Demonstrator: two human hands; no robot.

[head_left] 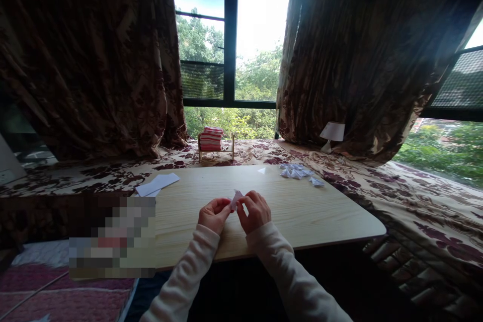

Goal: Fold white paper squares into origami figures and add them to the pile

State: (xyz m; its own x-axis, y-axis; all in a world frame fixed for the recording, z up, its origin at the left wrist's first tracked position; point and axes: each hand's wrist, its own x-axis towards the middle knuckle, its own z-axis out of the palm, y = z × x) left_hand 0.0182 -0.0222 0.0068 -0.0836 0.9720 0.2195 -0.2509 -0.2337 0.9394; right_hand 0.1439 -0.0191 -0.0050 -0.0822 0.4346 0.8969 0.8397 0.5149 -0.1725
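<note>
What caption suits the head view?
Left hand and right hand pinch a small folded paper over a wooden table.

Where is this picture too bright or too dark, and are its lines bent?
Head view: the sky in the dark-framed window glares white; the brown flowered curtains sink into shadow; lines at right lean, wide-lens distortion; the small pale folded paper between left hand and right hand is dimly lit.
</note>
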